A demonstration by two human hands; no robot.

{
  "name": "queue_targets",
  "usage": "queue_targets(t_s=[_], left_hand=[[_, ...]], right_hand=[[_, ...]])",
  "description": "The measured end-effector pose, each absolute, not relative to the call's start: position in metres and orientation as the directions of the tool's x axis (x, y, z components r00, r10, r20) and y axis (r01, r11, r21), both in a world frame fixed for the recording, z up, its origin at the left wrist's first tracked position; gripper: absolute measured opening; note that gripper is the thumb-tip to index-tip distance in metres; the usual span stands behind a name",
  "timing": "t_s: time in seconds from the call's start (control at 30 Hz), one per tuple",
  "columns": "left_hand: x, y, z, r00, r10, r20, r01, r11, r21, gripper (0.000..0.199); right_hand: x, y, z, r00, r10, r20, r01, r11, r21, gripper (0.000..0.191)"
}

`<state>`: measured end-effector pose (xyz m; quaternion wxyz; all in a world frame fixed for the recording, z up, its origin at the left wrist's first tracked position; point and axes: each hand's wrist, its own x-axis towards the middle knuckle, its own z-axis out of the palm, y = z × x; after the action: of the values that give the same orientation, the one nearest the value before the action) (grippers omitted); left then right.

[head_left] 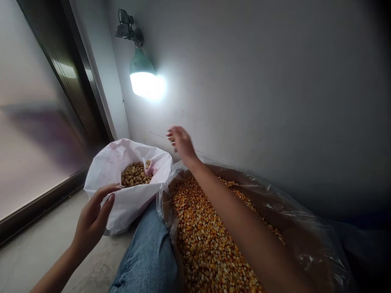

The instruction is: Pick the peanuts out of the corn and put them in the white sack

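My left hand [93, 215] is at the near left rim of a white woven sack [122, 211]. Its fingers are stretched out, thumb apart, with the fingertips at the sack's edge. Inside the sack lie peanuts in their shells [134, 174]. Above the gap between the sack and a clear plastic bag [166, 199] of corn kernels [204, 228], my right hand [181, 144] is raised with curled fingers. Something small and tan may be between those fingers, but blur hides what it is. The right forearm crosses over the corn.
A lit green-topped bulb [142, 67] hangs from a tap [128, 28] on the pale wall [244, 81]. At left is a dark-framed sliding door [70, 73]. A jeans-clad leg [149, 252] rests between sack and corn bag, above the grey floor [94, 264].
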<state>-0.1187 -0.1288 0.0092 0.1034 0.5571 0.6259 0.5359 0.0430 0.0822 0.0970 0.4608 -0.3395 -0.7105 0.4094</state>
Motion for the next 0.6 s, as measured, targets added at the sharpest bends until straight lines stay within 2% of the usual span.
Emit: queue_targets(t_s=[0.07,0.17,0.2,0.27,0.33,0.4,0.47,0.6], left_hand=[[-0.115,-0.137,0.005,-0.33,0.807,0.489,0.589,-0.229,0.775,0.021],[-0.11,-0.148,-0.002,-0.36,0.79,0.497,0.577,-0.229,0.784,0.023],[-0.109,-0.151,-0.005,-0.394,0.784,0.48,0.567,-0.204,0.798,0.022],[-0.105,-0.154,-0.01,-0.476,0.774,0.417,0.527,-0.129,0.84,0.02],[-0.099,-0.154,-0.012,-0.537,0.768,0.35,0.478,-0.065,0.876,0.018],[-0.092,-0.152,-0.012,-0.554,0.771,0.314,0.451,-0.04,0.892,0.017],[-0.086,-0.151,-0.009,-0.548,0.774,0.319,0.463,-0.037,0.886,0.017],[-0.085,-0.149,-0.009,-0.437,0.804,0.402,0.6,-0.072,0.797,0.023]], right_hand=[[0.037,0.08,0.093,-0.435,0.824,0.362,0.241,0.494,-0.835,0.034],[0.074,0.068,0.068,-0.376,0.85,0.369,0.539,0.524,-0.659,0.026],[0.091,0.06,0.057,-0.372,0.872,0.319,0.652,0.49,-0.578,0.024],[0.116,0.038,0.033,-0.424,0.896,0.131,0.81,0.44,-0.388,0.027],[0.123,0.013,0.01,-0.498,0.866,0.049,0.841,0.496,-0.215,0.025],[0.109,-0.009,-0.013,-0.629,0.778,-0.006,0.774,0.625,-0.096,0.028],[0.084,-0.02,-0.035,-0.69,0.719,-0.079,0.723,0.69,-0.04,0.033],[0.045,-0.009,-0.073,-0.568,0.81,-0.147,0.819,0.574,0.0,0.038]])
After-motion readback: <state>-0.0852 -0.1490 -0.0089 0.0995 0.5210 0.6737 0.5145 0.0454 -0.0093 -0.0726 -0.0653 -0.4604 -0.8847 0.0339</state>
